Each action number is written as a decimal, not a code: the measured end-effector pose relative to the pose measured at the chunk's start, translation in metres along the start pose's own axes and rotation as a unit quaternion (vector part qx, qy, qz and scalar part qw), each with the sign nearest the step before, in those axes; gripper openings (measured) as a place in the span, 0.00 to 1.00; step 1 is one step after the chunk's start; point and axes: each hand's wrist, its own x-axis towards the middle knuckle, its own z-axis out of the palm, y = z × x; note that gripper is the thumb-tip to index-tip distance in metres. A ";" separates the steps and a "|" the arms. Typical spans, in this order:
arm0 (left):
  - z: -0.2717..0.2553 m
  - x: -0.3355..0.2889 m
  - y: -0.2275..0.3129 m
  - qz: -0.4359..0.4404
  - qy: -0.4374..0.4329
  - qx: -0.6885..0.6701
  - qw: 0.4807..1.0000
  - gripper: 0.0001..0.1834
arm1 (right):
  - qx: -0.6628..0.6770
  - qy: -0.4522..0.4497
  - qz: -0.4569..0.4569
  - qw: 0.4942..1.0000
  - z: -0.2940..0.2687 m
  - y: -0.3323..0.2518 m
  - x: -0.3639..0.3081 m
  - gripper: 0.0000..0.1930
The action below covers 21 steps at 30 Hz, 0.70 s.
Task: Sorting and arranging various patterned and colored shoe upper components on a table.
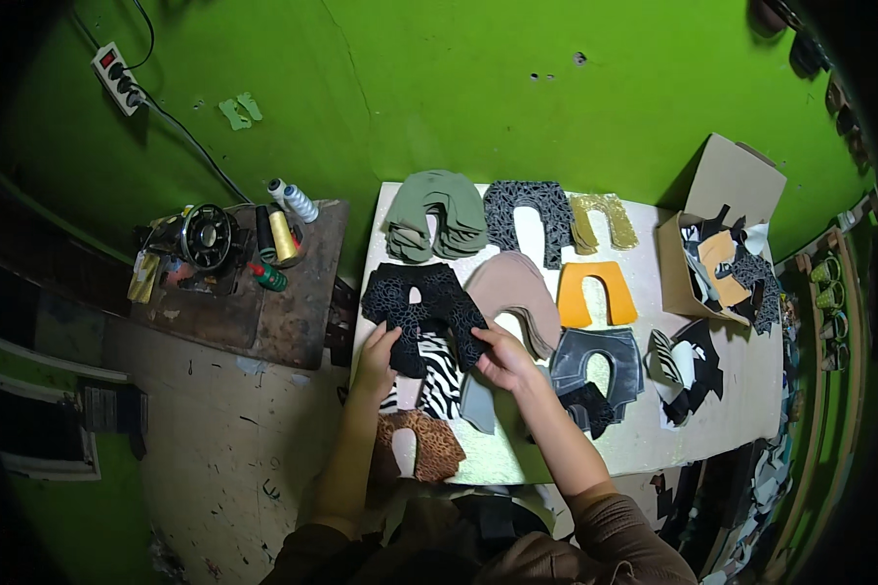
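Both my hands grip a black U-shaped cut piece with a grey web-like pattern (449,307) above the table. My left hand (377,359) pinches its lower left leg, thumb on top. On the other side, my right hand (504,357) pinches the lower right leg. Beneath it lie zebra-print pieces (440,380), partly covered. A grey-blue piece (478,402) shows beside my right hand. Leopard-print pieces (437,447) lie at the near table edge. Behind are stacks of green pieces (439,195) and dusty pink pieces (509,280).
Other U-shaped pieces are grey patterned (498,210), gold (587,229), orange (571,300) and dark shiny (629,359). An open cardboard box (683,273) holds scraps at right, near loose scraps (700,366). At left, a sewing machine (205,239) and thread cones (285,239) occupy a wooden table (298,317).
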 end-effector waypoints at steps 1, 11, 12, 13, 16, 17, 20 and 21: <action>-0.012 0.018 0.004 0.014 -0.049 0.010 0.999 0.14 | -0.025 0.027 -0.015 0.999 0.003 0.002 0.015 0.18; -0.008 0.085 0.045 0.170 -0.029 0.215 0.961 0.21 | -0.149 0.064 -0.069 0.984 0.035 -0.002 0.080 0.21; -0.009 0.087 0.047 0.168 -0.024 0.231 0.958 0.21 | -0.186 0.068 -0.074 0.977 0.031 -0.003 0.084 0.22; -0.007 0.087 0.046 0.162 -0.014 0.248 0.955 0.22 | -0.200 0.086 -0.058 0.974 0.027 -0.005 0.086 0.25; -0.028 0.098 0.035 0.221 0.008 0.342 0.913 0.25 | -0.272 0.115 -0.118 0.948 0.037 0.009 0.091 0.27; -0.027 0.095 0.035 0.297 0.033 0.438 0.848 0.25 | -0.367 0.123 -0.131 0.913 0.047 0.008 0.083 0.28; -0.024 0.087 0.042 0.405 0.035 0.592 0.696 0.24 | -0.664 0.155 -0.272 0.679 0.050 0.018 0.078 0.29; -0.023 0.085 0.043 0.440 0.013 0.651 0.619 0.23 | -0.701 0.125 -0.319 0.626 0.050 0.018 0.078 0.28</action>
